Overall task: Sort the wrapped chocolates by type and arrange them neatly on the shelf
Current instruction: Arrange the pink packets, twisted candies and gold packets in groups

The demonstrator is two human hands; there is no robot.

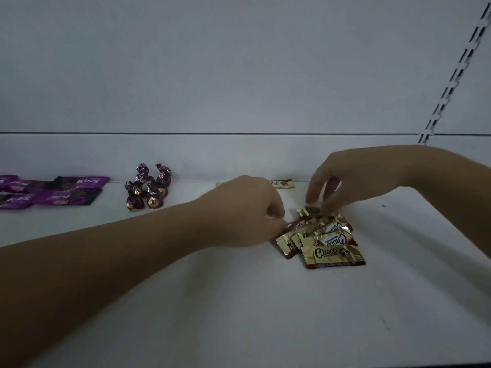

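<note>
A pile of several gold "Choco" wrapped chocolates (325, 241) lies on the white shelf (239, 301), right of centre. My left hand (247, 211) reaches in from the left, fingers curled, pinching the left end of a gold and red wrapper (295, 224) in the pile. My right hand (353, 176) hovers over the pile's far end, fingertips pointing down onto the top gold wrapper (309, 210). Another Choco piece (281, 184) lies by the back wall behind the hands. Several purple twist-wrapped chocolates (148, 187) stand in a cluster at left. Purple "Kiss" packets (53, 191) lie at far left.
The shelf's back wall (239, 75) rises right behind the chocolates. A slotted metal upright (451, 75) runs up the wall at right. Bare white shelf surface stretches toward me in front of the pile.
</note>
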